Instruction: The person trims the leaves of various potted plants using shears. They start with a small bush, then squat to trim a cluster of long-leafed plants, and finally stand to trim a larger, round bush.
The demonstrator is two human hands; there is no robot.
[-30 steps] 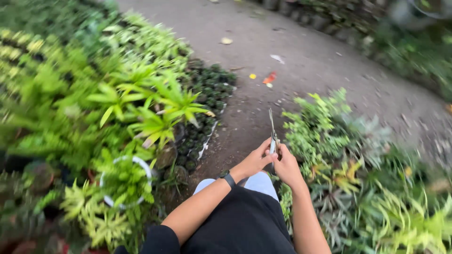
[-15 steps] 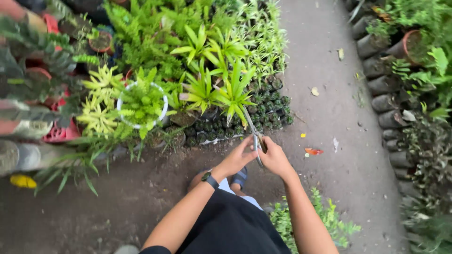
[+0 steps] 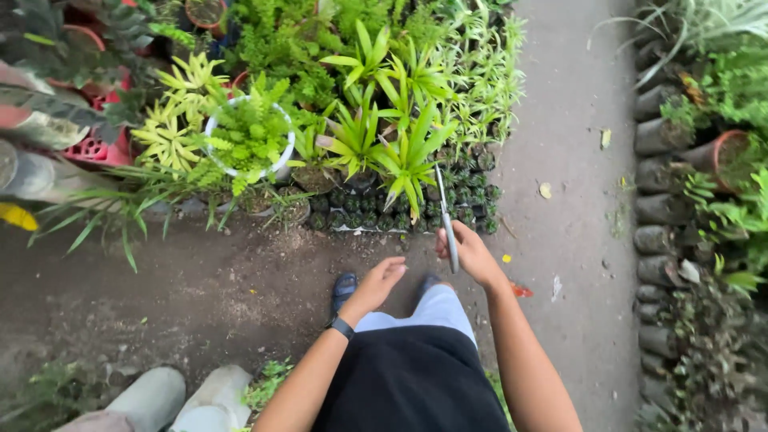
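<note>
Scissors (image 3: 446, 220) upright in right hand (image 3: 472, 254); left hand (image 3: 378, 282) open, empty.

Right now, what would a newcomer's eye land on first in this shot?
Probably the scissors, blades closed and pointing up, in the grip of the right hand at centre frame. The left hand hangs empty beside it, a dark watch on its wrist. Just above them, bright green spiky plants crowd the bed beside a white-rimmed pot of ferns.
</note>
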